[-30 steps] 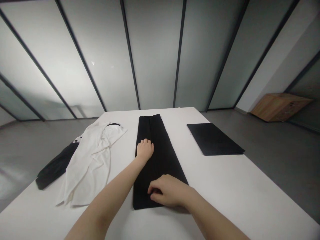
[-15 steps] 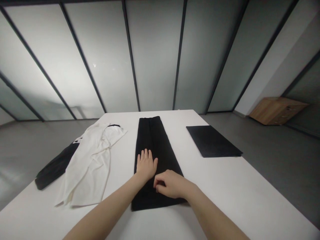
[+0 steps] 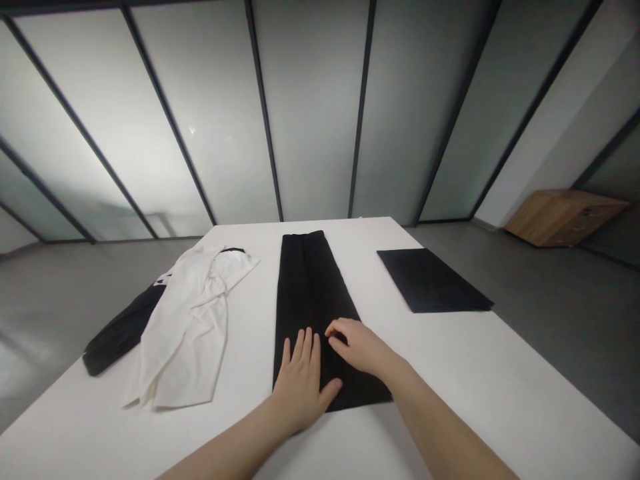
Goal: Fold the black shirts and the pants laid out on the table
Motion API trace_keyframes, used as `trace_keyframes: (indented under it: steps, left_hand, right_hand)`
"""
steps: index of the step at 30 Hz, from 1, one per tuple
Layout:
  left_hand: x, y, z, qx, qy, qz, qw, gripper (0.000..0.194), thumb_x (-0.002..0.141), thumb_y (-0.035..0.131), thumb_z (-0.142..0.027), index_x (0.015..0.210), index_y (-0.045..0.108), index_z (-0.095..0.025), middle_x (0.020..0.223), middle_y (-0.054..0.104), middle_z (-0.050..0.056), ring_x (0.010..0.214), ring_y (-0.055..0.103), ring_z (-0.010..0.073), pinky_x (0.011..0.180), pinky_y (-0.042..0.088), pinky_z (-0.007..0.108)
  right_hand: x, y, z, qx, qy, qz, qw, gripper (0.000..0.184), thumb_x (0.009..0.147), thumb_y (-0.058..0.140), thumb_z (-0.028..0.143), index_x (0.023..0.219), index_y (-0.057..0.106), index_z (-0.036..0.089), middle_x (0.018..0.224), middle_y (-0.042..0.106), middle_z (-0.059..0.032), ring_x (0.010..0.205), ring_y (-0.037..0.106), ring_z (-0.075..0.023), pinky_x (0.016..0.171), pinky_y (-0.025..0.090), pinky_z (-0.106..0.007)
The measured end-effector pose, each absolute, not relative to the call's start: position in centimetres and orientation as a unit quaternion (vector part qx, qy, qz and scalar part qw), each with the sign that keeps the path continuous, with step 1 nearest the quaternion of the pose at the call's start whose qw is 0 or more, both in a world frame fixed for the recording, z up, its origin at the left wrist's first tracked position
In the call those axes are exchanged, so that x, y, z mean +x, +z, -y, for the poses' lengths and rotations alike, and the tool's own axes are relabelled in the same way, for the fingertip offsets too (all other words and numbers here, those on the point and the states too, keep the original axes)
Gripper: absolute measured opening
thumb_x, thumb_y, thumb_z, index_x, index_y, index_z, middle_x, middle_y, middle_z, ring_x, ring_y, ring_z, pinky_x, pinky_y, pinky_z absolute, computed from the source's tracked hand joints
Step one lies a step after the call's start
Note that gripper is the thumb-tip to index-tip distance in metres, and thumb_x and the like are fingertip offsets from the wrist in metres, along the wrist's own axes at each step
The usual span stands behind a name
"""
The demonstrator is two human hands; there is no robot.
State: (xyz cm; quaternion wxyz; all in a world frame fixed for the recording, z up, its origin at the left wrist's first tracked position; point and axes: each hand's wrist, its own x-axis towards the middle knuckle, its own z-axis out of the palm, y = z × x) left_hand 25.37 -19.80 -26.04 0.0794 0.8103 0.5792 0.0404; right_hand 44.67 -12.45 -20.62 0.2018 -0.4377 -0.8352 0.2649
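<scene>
A pair of black trousers [image 3: 310, 287], folded lengthwise, lies flat down the middle of the white table [image 3: 430, 373], its waist at the far end. My left hand [image 3: 303, 383] rests palm down on the near end of the trousers, fingers stretched out and thumb spread to the right. Just beyond and to its right, my right hand [image 3: 360, 343] is at the right edge of the trousers. Its fingers are loosely curled towards the thumb, and no cloth shows between them. The underside of that hand is hidden.
On the left lies a loosely laid white garment [image 3: 187, 327], partly over a dark garment [image 3: 123, 330] near the table's left edge. A neatly folded black garment [image 3: 433, 280] is at the right edge. A wooden cabinet [image 3: 560, 217] stands on the floor beyond.
My left hand has slid along the trousers towards me, its fingers straightening. My right hand has moved a little away from me and to the right. The trousers stay in place.
</scene>
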Motion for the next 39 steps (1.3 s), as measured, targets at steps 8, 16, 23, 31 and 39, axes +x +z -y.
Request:
trace_keyframes:
  steps: [8,16,23,31,39]
  left_hand:
    - [24.9,-25.8,19.6,0.817,0.047,-0.566,0.097,0.114,0.088,0.050,-0.084,0.170,0.025,-0.007,0.175,0.018,0.024,0.163,0.011,0.0454,0.128,0.013,0.071]
    - [24.6,-25.7,19.6,0.817,0.050,-0.563,0.110,0.110,0.090,0.049,-0.079,0.169,0.024,-0.008,0.175,0.021,0.025,0.163,0.014,0.0461,0.128,0.015,0.070]
    - [24.4,-24.0,18.7,0.771,0.178,-0.603,0.097,0.036,0.097,0.041,-0.024,0.127,0.060,-0.016,0.134,0.065,0.016,0.134,0.055,0.0311,0.115,0.040,0.049]
    - [24.0,-22.9,17.9,0.765,0.179,-0.600,0.148,0.021,0.096,0.051,-0.023,0.111,0.066,-0.024,0.093,0.072,0.006,0.097,0.061,0.0280,0.088,0.048,0.041]
    - [23.5,-23.8,17.0,0.785,0.204,-0.556,0.183,0.033,0.099,0.044,-0.018,0.103,0.076,-0.025,0.106,0.080,0.003,0.097,0.065,0.0246,0.093,0.050,0.039]
  right_hand:
    - [44.6,-21.5,12.3,-0.443,0.244,0.841,0.191,0.018,0.098,0.062,0.021,0.109,0.076,0.019,0.108,0.075,-0.0073,0.104,0.065,-0.0231,0.096,0.048,-0.035]
    - [45.0,-21.4,12.7,-0.422,0.240,0.866,0.119,0.017,0.081,0.068,0.008,0.088,0.079,0.020,0.098,0.071,-0.0049,0.095,0.063,-0.0207,0.085,0.047,-0.029]
    - [44.2,-20.9,13.5,-0.371,0.320,0.872,0.008,0.017,0.073,0.080,0.020,0.090,0.080,0.022,0.078,0.069,0.0030,0.065,0.055,-0.0131,0.059,0.034,-0.025]
    - [44.0,-20.8,14.0,-0.335,0.332,0.882,0.012,0.039,0.068,0.094,0.046,0.098,0.081,0.024,0.082,0.069,0.0026,0.069,0.056,-0.0144,0.060,0.034,-0.025]
    - [44.1,-20.3,14.8,-0.284,0.310,0.907,0.013,0.019,0.078,0.085,0.040,0.092,0.083,0.027,0.079,0.071,0.0022,0.077,0.061,-0.0169,0.070,0.040,-0.026]
